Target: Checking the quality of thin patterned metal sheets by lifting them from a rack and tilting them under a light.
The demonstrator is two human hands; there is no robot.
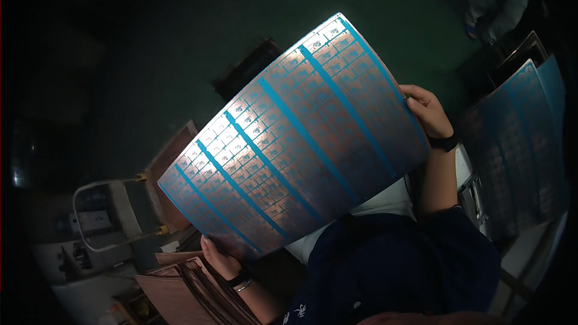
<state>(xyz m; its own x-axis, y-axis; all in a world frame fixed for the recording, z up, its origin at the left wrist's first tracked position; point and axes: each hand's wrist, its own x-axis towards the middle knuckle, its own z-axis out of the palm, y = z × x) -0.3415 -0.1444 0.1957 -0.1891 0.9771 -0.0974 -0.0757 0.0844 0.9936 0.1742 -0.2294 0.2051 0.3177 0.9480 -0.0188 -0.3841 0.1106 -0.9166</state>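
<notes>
At the far left a bent white tubular frame (81,229) stands beyond the panel's left corner. Nearer the body, copper-coloured sheets (171,295) lean together, close to the left forearm in view. The left hand (221,260) is closed on the panel's lower-left edge, thumb showing, fingers mostly hidden. The blue-striped copper panel (295,138) slants up to the right before the person's torso, spanning both hands. The right hand (427,113) pinches its right edge; this edge-only hold probably spares the patterned face and steadies the broad sheet. Past the upper edge lies dark green floor (373,0), seemingly the roomiest side; at right, similar upright panels (515,156) appear to limit sideways swing beyond the right forearm.
</notes>
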